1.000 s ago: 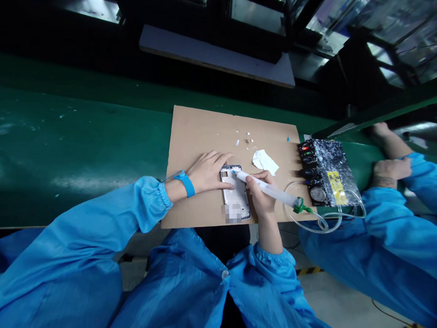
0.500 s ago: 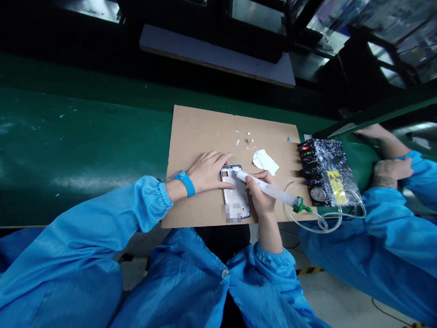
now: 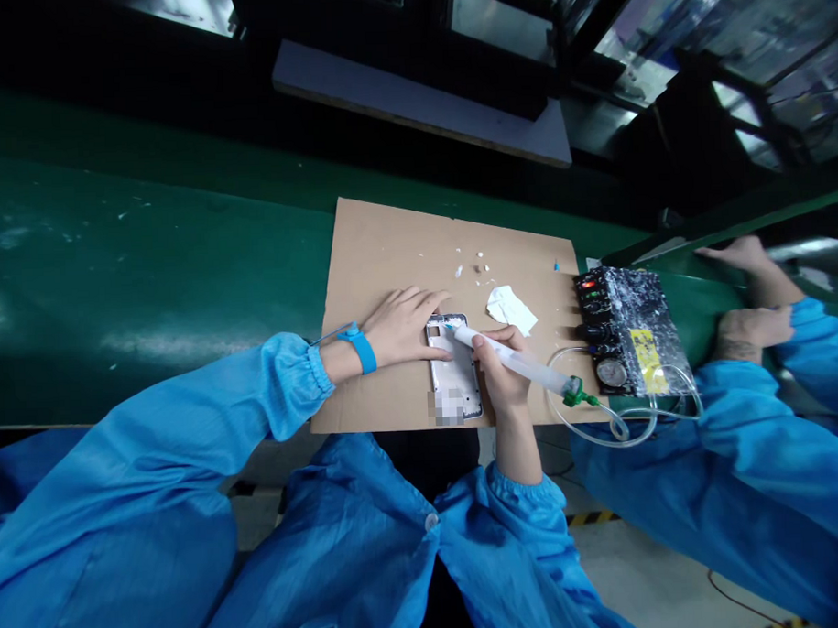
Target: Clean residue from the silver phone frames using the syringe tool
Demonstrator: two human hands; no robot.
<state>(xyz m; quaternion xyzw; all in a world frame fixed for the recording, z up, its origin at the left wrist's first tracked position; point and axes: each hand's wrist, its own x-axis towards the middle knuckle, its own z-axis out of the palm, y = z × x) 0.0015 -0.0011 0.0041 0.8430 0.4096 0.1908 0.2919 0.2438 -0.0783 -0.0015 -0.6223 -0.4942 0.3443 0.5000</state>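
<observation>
1. Holding the phone frame (image 3: 455,379) at its upper left corner, the left hand (image 3: 406,327) in the head view lays its thumb over the side rail, fingers by the top end; a blue wristband (image 3: 366,349) circles that wrist.
2. The right hand (image 3: 505,380) pinches a syringe (image 3: 523,363), slanted, its blue tip at the frame's upper part; whether it touches, I cannot tell.
3. The frame lies near the middle of the near edge of a cardboard sheet (image 3: 382,247) on the green surface (image 3: 150,296).
4. White paper (image 3: 512,309) lies between the frame and the cardboard's far right corner.
5. At the cardboard's right edge stands a control box (image 3: 643,324); clear tubing (image 3: 625,443) loops beside it from the syringe's green end.
6. Beyond it, a co-worker's hand (image 3: 749,325) is near the surface.
</observation>
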